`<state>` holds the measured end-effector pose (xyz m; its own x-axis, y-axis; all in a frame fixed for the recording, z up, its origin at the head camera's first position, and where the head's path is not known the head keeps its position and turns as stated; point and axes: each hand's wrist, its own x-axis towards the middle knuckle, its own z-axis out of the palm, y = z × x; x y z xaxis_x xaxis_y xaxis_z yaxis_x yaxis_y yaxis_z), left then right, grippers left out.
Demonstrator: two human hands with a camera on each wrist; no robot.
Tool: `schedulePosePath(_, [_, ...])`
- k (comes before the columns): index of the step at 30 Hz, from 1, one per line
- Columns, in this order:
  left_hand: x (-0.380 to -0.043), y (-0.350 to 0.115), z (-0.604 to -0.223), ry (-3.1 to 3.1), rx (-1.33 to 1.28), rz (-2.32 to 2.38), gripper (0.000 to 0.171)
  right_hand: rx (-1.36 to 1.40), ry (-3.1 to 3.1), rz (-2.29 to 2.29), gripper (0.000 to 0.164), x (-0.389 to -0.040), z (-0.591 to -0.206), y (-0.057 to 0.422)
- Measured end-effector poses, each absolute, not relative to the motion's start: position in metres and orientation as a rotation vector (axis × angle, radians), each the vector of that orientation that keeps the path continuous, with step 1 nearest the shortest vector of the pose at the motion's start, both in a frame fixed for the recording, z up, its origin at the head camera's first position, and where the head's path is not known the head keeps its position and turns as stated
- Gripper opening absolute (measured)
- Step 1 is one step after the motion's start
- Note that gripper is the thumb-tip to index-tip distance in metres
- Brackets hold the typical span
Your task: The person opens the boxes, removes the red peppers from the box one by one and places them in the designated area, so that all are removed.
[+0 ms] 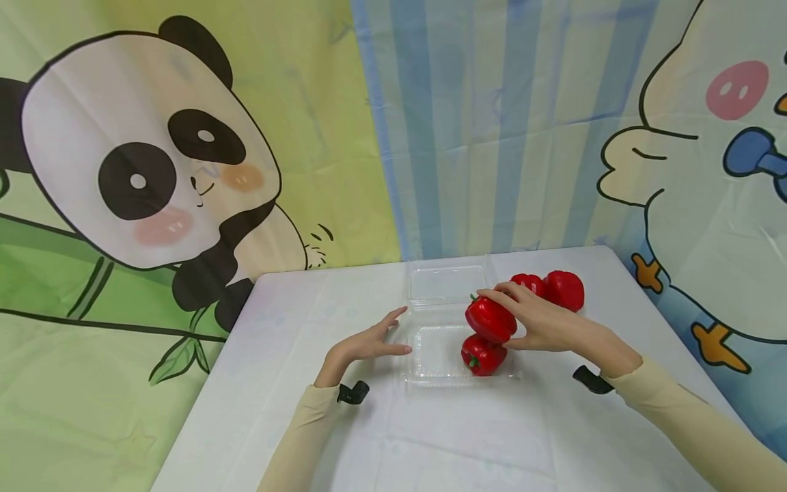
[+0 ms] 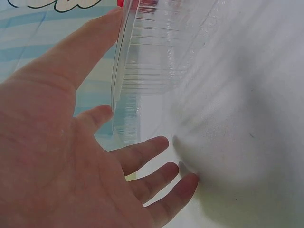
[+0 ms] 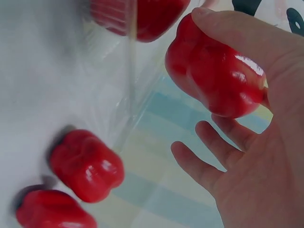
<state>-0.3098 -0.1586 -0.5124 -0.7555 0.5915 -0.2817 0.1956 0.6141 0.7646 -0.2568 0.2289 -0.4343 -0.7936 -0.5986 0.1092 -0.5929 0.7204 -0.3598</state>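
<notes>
Presently right hand grips a pepper over the tray, above another pepper; left hand, fingers straight, steadies the tray's left edge; two peppers wait far right

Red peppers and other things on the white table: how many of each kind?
Red peppers: 4, one gripped by the right hand, one in the container, two on the table
Clear plastic container: 1
Total: 5

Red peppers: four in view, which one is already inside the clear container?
The red pepper lying in the clear container's tray, nearest the camera. Another is in the right hand; two sit on the table behind.
</notes>
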Motion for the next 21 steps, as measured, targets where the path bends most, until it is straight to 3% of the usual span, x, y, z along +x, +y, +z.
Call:
schedulePosePath(9, [-0.31, -0.159, -0.513, 2.316, 0.612, 1.021, 0.097, -0.954, 3.031, -0.624, 0.11, -0.25, -0.445, 0.255])
schedulePosePath(21, [-0.311, -0.159, -0.514, 2.316, 0.618, 1.022, 0.099, -0.593, 3.118, -0.648, 0.114, -0.235, -0.466, 0.288])
